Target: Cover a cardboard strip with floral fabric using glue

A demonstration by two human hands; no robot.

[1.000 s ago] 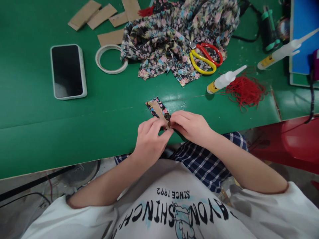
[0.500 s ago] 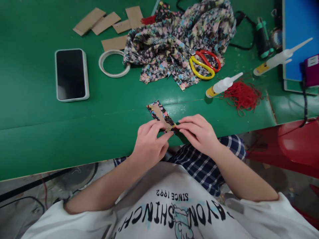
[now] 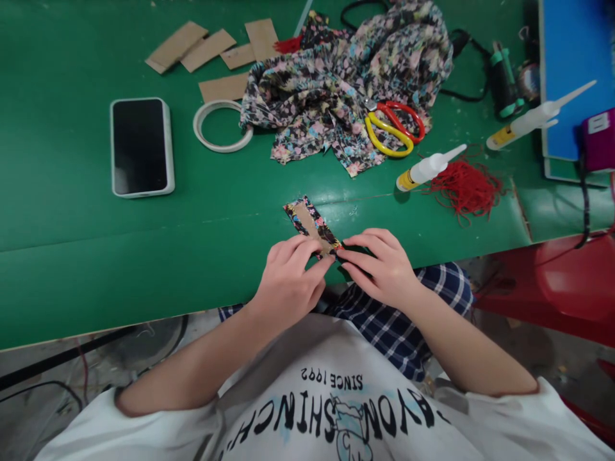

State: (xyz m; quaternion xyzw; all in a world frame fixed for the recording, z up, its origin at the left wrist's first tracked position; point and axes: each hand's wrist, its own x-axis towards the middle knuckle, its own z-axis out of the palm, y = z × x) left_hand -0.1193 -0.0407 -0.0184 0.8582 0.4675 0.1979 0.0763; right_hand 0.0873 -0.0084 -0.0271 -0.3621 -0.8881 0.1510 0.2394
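A small cardboard strip (image 3: 308,221) with floral fabric folded along its edges lies slanted near the table's front edge. My left hand (image 3: 292,272) has thumb and fingers closed on the strip's lower end. From the right, my right hand (image 3: 379,266) touches the same end with its fingertips, thumb and forefinger close together at the fabric corner. Fingers hide part of that end, so the exact fold there cannot be made out.
Floral cloth (image 3: 312,89) lies behind, with red-and-yellow scissors (image 3: 389,137) on it. A tape roll (image 3: 198,128), phone (image 3: 141,147) and cardboard pieces (image 3: 209,50) are left. Glue bottles (image 3: 423,171), red threads (image 3: 466,186) and a blue board (image 3: 567,57) stand right.
My right hand's fingers have shifted slightly at the strip's lower end and are a little more spread. My left hand keeps its hold. The whole view has moved slightly.
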